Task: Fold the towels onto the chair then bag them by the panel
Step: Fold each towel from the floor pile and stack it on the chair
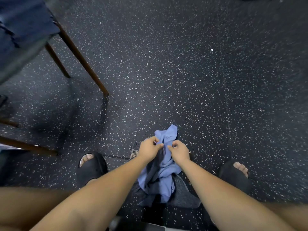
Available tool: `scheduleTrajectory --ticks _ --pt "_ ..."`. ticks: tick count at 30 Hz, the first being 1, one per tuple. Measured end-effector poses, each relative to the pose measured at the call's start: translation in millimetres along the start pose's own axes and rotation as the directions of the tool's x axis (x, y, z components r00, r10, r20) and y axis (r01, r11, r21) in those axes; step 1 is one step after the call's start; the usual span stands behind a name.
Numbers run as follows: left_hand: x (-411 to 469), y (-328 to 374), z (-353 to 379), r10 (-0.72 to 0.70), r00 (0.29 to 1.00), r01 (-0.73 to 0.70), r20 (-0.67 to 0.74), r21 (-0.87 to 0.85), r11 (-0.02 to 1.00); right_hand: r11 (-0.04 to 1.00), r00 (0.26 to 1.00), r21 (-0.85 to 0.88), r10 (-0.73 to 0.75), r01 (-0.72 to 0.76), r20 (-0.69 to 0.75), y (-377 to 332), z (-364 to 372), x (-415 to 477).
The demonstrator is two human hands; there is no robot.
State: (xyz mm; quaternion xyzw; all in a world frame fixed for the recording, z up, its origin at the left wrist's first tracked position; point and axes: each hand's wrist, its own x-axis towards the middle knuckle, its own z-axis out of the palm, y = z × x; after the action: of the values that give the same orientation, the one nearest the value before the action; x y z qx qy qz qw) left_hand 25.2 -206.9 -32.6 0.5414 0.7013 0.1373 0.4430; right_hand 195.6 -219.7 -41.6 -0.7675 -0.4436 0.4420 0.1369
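Head view. At 6 o'clock, between two black sandals [91, 165], pinches a crumpled light blue towel [164, 170] near its upper edge with left hand [148, 150] and right hand [180, 153] alike, fingers curled into the cloth, thumbs close together. Hangs bunched and unfolded, lower end trailing onto a dark grey cloth [185, 193] on the speckled floor [183, 64]. Farther out, at 10 o'clock, carries dark blue folded cloth [25, 25] on the chair [80, 55], probably towels already done, well apart from both hands. Shows no bag and no panel anywhere. Looks early to midway: some folding seemingly finished, this towel not yet spread or folded, the grey one likely waiting, bagging wholly left.
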Motion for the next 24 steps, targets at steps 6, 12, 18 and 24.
scheduleTrajectory --ticks 6,12,18,24 --pt "14.6 75.2 -73.8 0.224 0.972 -0.224 0.073 -0.011 0.974 0.982 0.991 0.142 -0.131 0.127 0.019 -54.6 -38.1 4.2" --pt "-1.3 165.3 -162.3 0.404 0.902 -0.424 0.152 0.135 0.896 0.916 0.930 0.162 -0.366 0.366 -0.027 -138.5 -112.9 4.8" --pt "-40.2 237.7 -237.0 0.543 0.814 -0.579 0.208 0.368 0.727 0.713 0.721 -0.111 -0.676 0.692 0.150 -229.4 -192.8 -31.8" --pt "-83.5 298.1 -294.8 0.670 0.717 -0.673 0.193 0.442 0.593 0.532 0.585 -0.246 -0.758 0.810 0.288 -290.6 -256.3 -92.0"
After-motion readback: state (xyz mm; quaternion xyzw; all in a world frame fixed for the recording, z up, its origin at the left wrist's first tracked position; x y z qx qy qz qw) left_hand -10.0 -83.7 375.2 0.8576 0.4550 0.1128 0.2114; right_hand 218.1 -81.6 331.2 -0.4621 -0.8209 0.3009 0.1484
